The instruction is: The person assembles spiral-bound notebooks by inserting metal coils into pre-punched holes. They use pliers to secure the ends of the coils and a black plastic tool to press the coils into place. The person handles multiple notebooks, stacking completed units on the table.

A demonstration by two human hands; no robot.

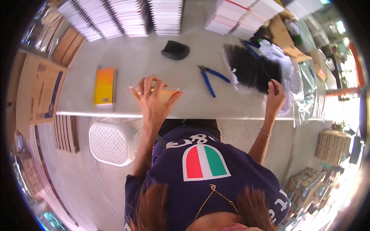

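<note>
My left hand [152, 96] is closed over a small orange-edged notebook [168, 94] at the table's front edge, its fingers arched across the top. Most of that notebook lies hidden under the hand. Over to the right, the fingertips of my right hand [276, 96] pinch the lower end of a black plastic binding coil [266, 69] at a pile of such coils [246, 63]. The pile rests on white plastic wrapping. Between my hands lie blue-handled cutting pliers [212, 79], jaws pointing away from me. A yellow-orange spiral notebook [105, 86] lies flat left of my left hand.
A black curved holder [175, 50] stands mid-table. Stacks of spiral-bound books [127, 17] and unbound paper blocks [227, 17] line the back. A second blue-handled tool [250, 48] lies by the coils. A cardboard box [42, 88] borders the left; a white stool [111, 143] stands below.
</note>
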